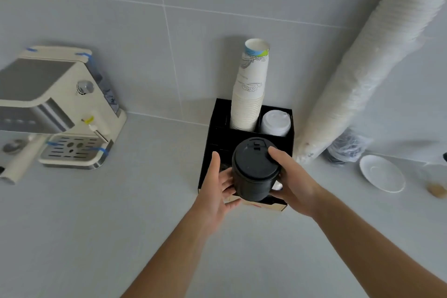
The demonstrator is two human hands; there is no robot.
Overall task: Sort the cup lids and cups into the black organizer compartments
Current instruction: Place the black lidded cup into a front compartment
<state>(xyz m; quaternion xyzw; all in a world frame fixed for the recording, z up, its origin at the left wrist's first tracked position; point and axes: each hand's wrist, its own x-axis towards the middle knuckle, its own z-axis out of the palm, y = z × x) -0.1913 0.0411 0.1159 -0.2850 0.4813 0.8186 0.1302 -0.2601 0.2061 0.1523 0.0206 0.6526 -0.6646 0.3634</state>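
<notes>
- Both forearms reach in from the near edge of the bench [96,237], and I see them meet over the front of the black organizer [214,126].
- My left hand [216,191] is curled around the left side of a stack of black lids [254,172], fingers wrapped on its wall and thumb raised beside it.
- My right hand [294,184] grips the same stack from the right, thumb pressed on the rim of the top lid and fingers under the lower part.
- I see the stack held upright above the organizer's front compartments; I cannot tell whether its base touches the organizer.
- I see the organizer standing at the far edge of the bench against the tiled wall [121,19], roughly mid-way along.
- Its back middle compartment holds a tall stack of paper cups [250,94], leaning slightly right.
- Its back right compartment holds a stack of white lids [275,122], just beside the cups.
- I cannot make out what is in the back left compartment; it is too dark.
- To the right, a long sleeve of white cups [362,68] leans against the wall.
- Near its foot I see a white saucer [382,173] lying on the bench toward the right edge.
- At the left edge stands a cream coffee machine [58,109], well apart from the organizer.
</notes>
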